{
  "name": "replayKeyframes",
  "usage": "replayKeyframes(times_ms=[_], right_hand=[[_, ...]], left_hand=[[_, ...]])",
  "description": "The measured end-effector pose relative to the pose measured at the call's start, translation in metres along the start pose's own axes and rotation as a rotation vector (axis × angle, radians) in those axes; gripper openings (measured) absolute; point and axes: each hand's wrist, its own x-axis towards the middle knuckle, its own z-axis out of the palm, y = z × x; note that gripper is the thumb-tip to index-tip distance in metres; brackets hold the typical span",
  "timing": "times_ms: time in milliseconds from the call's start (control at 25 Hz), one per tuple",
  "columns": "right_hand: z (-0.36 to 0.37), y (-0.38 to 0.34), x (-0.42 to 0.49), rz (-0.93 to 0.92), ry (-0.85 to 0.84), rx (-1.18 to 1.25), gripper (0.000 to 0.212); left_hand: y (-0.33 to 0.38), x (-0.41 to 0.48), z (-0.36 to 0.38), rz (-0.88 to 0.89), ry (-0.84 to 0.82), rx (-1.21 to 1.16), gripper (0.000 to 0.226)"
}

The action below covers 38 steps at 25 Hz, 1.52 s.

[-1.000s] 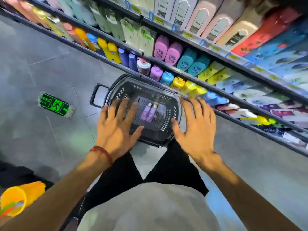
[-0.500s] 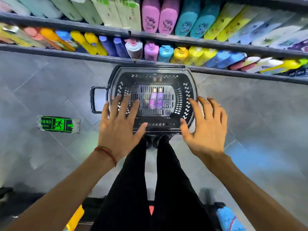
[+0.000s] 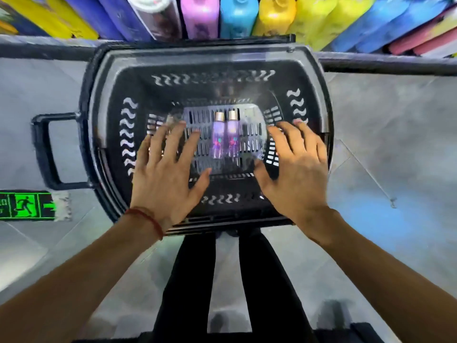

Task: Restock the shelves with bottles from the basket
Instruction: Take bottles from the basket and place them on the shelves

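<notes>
Legs: the person's legs (image 3: 195, 280) in black trousers fill the lower middle of the view, with a strip of grey floor (image 3: 371, 144) showing between them.
Left wrist: a red thread band (image 3: 148, 217) circles it.
Left hand: the left hand (image 3: 165, 179) has its fingers straight and spread and holds nothing. It is over the near left part of the basket's mouth; whether it touches the basket cannot be told.
Right hand: the right hand (image 3: 294, 174) is likewise spread flat and empty, over the near right part of the mouth, its fingertips blurred. The two hands are well apart.
Basket: a black plastic basket (image 3: 173, 95) sits on the floor just in front of the shoes, with wavy slots in its walls and a slotted bottom.
Contents: two purple bottles with gold caps lie side by side on the bottom, caps pointing toward the shelf. The left bottle (image 3: 218, 139) and the right bottle (image 3: 232, 139) show in the gap between the hands, and neither hand is on them.
Handle: a dark loop handle (image 3: 42, 149) juts from the basket's left side.
Floor sign: a green exit sign (image 3: 27, 205) is stuck to the floor left of the basket, near the handle.
Shelf rail: a dark rail (image 3: 385, 64) runs across just behind the basket's far rim.
Shelf stock: behind the rail stand a pink bottle (image 3: 199, 16), a blue bottle (image 3: 237, 16) and a yellow bottle (image 3: 274, 17). More bottles in yellow, blue and pink stand on both sides, their labels blurred.
</notes>
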Motion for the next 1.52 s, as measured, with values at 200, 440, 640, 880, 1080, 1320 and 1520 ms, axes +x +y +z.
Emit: replayKeyframes(times_ms=[200, 440, 640, 880, 1080, 1320, 1520], right_hand=[[0.122, 0.004, 0.041, 0.089, -0.163, 0.137, 0.065], [0.295, 0.027, 0.105, 0.507, -0.499, 0.685, 0.077], [0.343, 0.031, 0.126, 0.668, -0.464, 0.846, 0.072], [0.306, 0.03, 0.114, 0.651, -0.605, 0.685, 0.043], [0.283, 0.055, 0.086, 0.724, -0.539, 0.737, 0.071], [0.22, 0.049, 0.072, 0.781, -0.459, 0.94, 0.037], [0.224, 0.049, 0.068, 0.861, -0.37, 0.993, 0.038]], left_hand=[[-0.01, 0.057, 0.094, 0.034, -0.026, 0.026, 0.071], [-0.032, 0.097, 0.162, 0.01, -0.034, -0.015, 0.071], [-0.048, 0.103, 0.185, -0.008, -0.094, -0.018, 0.072], [-0.049, 0.092, 0.171, -0.071, -0.185, -0.105, 0.073], [-0.03, 0.103, 0.187, -0.291, -0.3, -0.594, 0.063], [0.006, 0.155, 0.265, -0.644, -0.276, -1.021, 0.059], [0.025, 0.179, 0.304, -0.709, -0.22, -0.887, 0.068]])
